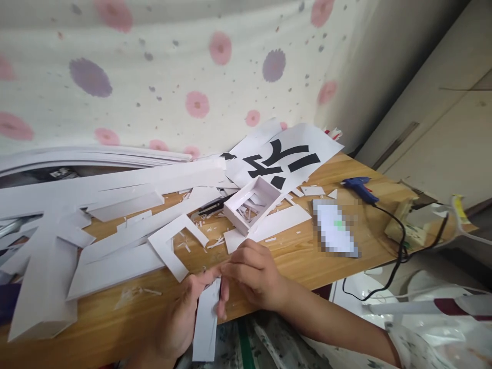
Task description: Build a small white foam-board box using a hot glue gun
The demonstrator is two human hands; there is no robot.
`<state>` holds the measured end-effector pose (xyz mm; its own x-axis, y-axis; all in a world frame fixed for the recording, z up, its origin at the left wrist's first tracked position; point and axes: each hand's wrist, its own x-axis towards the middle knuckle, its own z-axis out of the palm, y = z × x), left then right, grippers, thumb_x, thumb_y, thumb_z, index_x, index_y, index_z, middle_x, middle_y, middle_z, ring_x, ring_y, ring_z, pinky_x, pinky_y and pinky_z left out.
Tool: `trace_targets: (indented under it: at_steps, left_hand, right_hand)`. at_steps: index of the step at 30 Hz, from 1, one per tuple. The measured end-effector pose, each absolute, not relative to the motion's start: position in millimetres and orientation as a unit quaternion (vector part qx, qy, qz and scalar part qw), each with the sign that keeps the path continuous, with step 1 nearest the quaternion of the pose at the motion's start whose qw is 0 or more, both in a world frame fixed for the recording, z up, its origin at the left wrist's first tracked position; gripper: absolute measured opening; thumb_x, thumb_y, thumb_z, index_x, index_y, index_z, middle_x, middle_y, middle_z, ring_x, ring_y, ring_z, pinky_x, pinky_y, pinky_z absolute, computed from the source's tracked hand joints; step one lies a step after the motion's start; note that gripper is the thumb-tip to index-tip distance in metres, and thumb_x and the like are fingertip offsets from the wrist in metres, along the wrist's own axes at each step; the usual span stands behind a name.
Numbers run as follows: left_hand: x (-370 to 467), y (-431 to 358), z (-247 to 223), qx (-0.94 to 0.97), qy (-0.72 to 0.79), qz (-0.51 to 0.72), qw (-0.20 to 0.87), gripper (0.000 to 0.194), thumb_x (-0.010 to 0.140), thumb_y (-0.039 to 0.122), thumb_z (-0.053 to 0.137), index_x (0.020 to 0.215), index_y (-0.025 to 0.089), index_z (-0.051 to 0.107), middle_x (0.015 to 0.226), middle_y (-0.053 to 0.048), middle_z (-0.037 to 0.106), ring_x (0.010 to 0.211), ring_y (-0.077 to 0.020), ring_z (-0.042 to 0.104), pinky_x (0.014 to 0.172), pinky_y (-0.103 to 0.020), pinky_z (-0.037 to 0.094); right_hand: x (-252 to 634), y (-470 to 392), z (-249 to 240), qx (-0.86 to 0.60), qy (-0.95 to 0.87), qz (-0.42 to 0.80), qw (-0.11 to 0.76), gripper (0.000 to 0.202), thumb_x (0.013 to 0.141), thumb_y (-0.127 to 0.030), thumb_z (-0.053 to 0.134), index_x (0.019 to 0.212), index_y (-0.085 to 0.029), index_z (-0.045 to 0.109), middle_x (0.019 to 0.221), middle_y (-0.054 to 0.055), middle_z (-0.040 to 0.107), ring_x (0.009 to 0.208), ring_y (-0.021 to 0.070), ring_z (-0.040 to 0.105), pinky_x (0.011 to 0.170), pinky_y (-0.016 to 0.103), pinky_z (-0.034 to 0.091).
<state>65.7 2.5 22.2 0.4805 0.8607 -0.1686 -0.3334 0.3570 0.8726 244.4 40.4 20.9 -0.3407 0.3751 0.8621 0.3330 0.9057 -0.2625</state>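
Note:
At the front edge of the table, a narrow white foam-board strip (205,328) is held upright in my left hand (179,318), its lower end hanging past the edge. My right hand (255,279) is closed in a pinch at the strip's top end. Its fingertips meet those of the left hand, and whatever is between them is hidden. Just beyond the hands lies a white L-shaped board piece (169,246). A small open white box (240,218) with scraps inside stands behind them.
Large white board letter shapes (42,287) cover the left side. Paper with black characters (326,146) lies at the back. To the right are a blurred-out phone (334,228) and a blue glue gun (361,189) with its black cord (402,236). A black cutter (215,205) lies behind the scraps.

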Motion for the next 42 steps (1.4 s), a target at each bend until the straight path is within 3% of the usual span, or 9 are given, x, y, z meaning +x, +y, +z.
trace_targets:
  at_steps: [5,11,14,17,21,25,32,36,42]
  left_hand:
    - [70,5,23,0.313,0.297,0.386,0.815,0.065,0.078,0.074,0.053,0.097,0.016,0.073,0.063,-0.002,0.054,0.050,-0.0096,0.047,0.051,-0.022,0.039]
    - [68,6,24,0.371,0.343,0.424,0.752,0.058,0.081,0.066,0.056,0.109,0.018,0.071,0.074,-0.003,0.059,0.057,-0.0118,0.052,0.056,-0.024,0.044]
    - [68,5,22,0.398,0.357,0.416,0.735,0.056,0.080,0.067,0.057,0.098,0.017,0.073,0.071,-0.004,0.059,0.058,-0.0126,0.053,0.058,-0.025,0.045]
    - [67,5,18,0.419,0.366,0.393,0.732,0.054,0.082,0.066,0.055,0.083,0.014,0.071,0.068,-0.004,0.059,0.059,-0.0127,0.053,0.058,-0.024,0.044]
    - [67,6,17,0.414,0.382,0.406,0.720,0.042,0.082,0.058,0.063,0.080,0.017,0.069,0.067,-0.002,0.061,0.056,-0.0115,0.055,0.056,-0.022,0.043]
    - [70,10,19,0.484,0.425,0.406,0.649,0.040,0.081,0.053,0.066,0.064,0.016,0.067,0.058,-0.001,0.059,0.052,-0.0108,0.054,0.052,-0.020,0.043]
    - [67,16,21,0.640,0.456,0.401,0.471,0.033,0.083,0.036,0.061,0.056,0.019,0.065,0.050,0.000,0.059,0.047,-0.0101,0.055,0.047,-0.017,0.041]
    - [68,18,23,0.668,0.434,0.423,0.431,0.031,0.083,0.028,0.060,0.054,0.020,0.064,0.049,0.002,0.059,0.047,-0.0088,0.055,0.047,-0.016,0.041]
    - [73,23,33,0.713,0.415,0.420,0.378,0.031,0.083,0.024,0.057,0.053,0.020,0.062,0.048,0.003,0.058,0.046,-0.0077,0.055,0.048,-0.014,0.042]
  right_hand:
    - [245,40,17,-0.262,-0.804,0.017,0.534,0.013,0.094,-0.016,0.046,0.086,-0.019,0.055,0.073,0.002,0.056,0.065,0.0148,0.050,0.058,0.027,0.042]
    - [251,41,23,-0.277,-0.784,0.107,0.545,0.013,0.097,-0.025,0.049,0.090,-0.019,0.058,0.076,0.002,0.058,0.071,0.0137,0.053,0.063,0.024,0.047]
    - [250,41,22,-0.264,-0.796,0.106,0.534,0.022,0.097,-0.035,0.051,0.098,-0.017,0.064,0.084,0.006,0.060,0.076,0.0146,0.056,0.066,0.024,0.049]
    - [247,40,19,-0.246,-0.794,0.111,0.544,0.020,0.097,-0.029,0.051,0.098,-0.016,0.065,0.086,0.007,0.060,0.073,0.0129,0.056,0.063,0.023,0.048]
    - [246,39,17,-0.231,-0.791,0.145,0.548,0.017,0.095,-0.024,0.051,0.098,-0.015,0.066,0.086,0.007,0.060,0.070,0.0114,0.058,0.061,0.021,0.050]
    - [246,39,16,-0.236,-0.791,0.160,0.541,0.017,0.093,-0.020,0.053,0.099,-0.015,0.068,0.089,0.009,0.063,0.074,0.0125,0.061,0.063,0.021,0.052]
    - [246,41,11,-0.188,-0.775,0.249,0.550,0.019,0.093,-0.022,0.055,0.102,-0.013,0.069,0.092,0.011,0.067,0.083,0.0133,0.066,0.072,0.022,0.056]
    - [247,42,9,-0.164,-0.764,0.306,0.544,0.019,0.093,-0.022,0.055,0.102,-0.012,0.068,0.098,0.012,0.065,0.087,0.0132,0.066,0.078,0.023,0.056]
    - [246,43,9,-0.176,-0.753,0.304,0.556,0.017,0.094,-0.024,0.053,0.089,-0.015,0.066,0.088,0.009,0.064,0.083,0.0122,0.065,0.075,0.022,0.055]
